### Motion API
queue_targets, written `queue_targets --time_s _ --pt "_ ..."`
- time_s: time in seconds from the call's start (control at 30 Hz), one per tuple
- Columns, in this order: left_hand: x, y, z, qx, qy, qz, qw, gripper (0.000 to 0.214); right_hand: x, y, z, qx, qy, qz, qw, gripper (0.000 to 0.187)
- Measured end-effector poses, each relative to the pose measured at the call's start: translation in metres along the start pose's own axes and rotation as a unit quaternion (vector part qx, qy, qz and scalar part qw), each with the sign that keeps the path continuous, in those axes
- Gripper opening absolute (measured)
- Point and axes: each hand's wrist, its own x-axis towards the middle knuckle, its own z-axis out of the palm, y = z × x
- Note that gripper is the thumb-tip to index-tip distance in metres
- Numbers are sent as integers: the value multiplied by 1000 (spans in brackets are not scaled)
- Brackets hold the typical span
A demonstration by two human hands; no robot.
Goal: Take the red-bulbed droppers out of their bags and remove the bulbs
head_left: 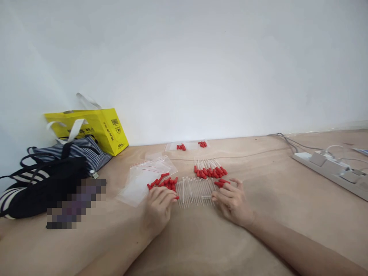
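Note:
My left hand [159,207] is closed, with a small red rubber dropper bulb [177,197] pinched at its fingertips. Beside it lies a pile of loose red bulbs [166,181]. Between my hands a row of clear glass dropper tubes [193,188] is spread on the table. My right hand [233,201] pinches one glass tube [206,197], which points left over the row. A few red bulbs [222,182] lie against the fingers of that hand, partly hidden. Just beyond the row are several droppers with red bulbs on their near ends [209,171].
Clear plastic bags [143,174] lie left of the bulbs. A bag with red-tipped droppers [188,145] rests by the wall. A yellow bag [112,130], a striped bag [86,153] and a black bag [57,184] stand left. A power strip [330,170] with plugs lies right.

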Motion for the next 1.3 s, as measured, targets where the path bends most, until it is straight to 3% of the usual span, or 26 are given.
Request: queue_targets --time_s 0.1,0.17,0.3,0.43,0.73,0.97,1.2,1.3 --pt "1 -18 -8 -5 27 -87 996 14 -4 5 5 12 -34 24 999 19" --pt "2 -31 -11 -21 13 -179 984 19 -7 5 11 12 -66 35 997 26" --pt "0 -64 -18 -42 -55 -368 927 27 -8 5 25 -13 -92 86 992 40" --pt "-8 -90 -26 -34 -112 -483 868 28 -3 6 37 -55 -88 109 989 44" --pt "-15 -97 -23 -39 -160 -521 837 33 10 -8 49 -62 -158 138 976 40" --pt "-10 -96 -32 6 -200 -495 846 23 15 -21 46 -57 -120 140 981 21" --pt "-12 -98 -31 66 -200 -469 858 22 39 9 32 -162 -87 184 966 12" --pt "-14 -100 -31 89 -194 -466 859 23 45 26 35 -172 -112 165 965 9"
